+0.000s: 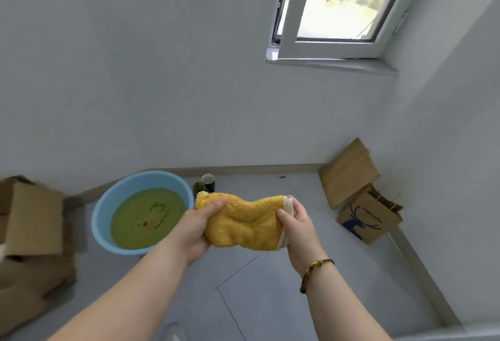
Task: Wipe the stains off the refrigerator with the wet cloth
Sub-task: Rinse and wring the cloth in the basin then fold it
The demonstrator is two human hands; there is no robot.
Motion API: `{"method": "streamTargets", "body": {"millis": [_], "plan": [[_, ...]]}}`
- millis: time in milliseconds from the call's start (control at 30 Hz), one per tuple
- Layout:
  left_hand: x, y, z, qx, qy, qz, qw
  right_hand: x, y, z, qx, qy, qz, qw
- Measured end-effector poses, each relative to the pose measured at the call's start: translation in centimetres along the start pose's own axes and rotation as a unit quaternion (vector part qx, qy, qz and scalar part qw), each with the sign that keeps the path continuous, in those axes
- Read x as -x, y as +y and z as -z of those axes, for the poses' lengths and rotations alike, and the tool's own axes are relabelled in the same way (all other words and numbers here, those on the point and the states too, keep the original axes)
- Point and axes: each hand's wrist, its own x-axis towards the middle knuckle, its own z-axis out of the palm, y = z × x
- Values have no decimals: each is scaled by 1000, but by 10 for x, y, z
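Cloth (243, 221): yellow terry with a pale hem at one end, bunched, held in the air above the floor (270, 300) between both hands, in view just to the right of the basin (104, 205). Left hand (200, 229): gripping the plain end, thumb pressed across the top, fingers curled under. Right hand (297, 224): gripping the hemmed end, thumb in front, fingers wrapped behind the hem; a beaded bracelet (315, 273) sits on that wrist. Basin: round, light blue, standing on the floor by the wall, about half full of cloudy yellow-green liquid (130, 232); red and dark marks show through near the middle, and whether they are a printed pattern or debris cannot be told. Cup (207, 181): dark outside, pale inside, upright behind the cloth, close to the basin rim; contents hidden. A small dark object (198, 187) stands touching it, too blurred to identify. Paper bag (369, 219): brown with a blue deer print, tipped over in the right corner, mouth open, inside not visible. A flat brown bag (349, 170) leans against the wall just behind it. Cardboard boxes (32, 219) are stacked at the left edge, flaps loose, contents not visible. Window (338, 10): upper right, sash ajar.
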Motion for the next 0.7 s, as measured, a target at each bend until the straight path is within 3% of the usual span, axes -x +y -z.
{"method": "streamTargets", "body": {"millis": [200,400,567,700], "plan": [[-9,28,87,23,105,24,994,-27,10,-104,59,-78,-42,994],[-83,68,203,19,200,11,980,-100,45,-231,101,-105,-65,987],[-151,63,297,-41,237,2,971,-166,104,-294,135,-111,-102,979],[-208,30,345,-49,271,50,960,-217,162,-320,176,-96,-141,970]]}}
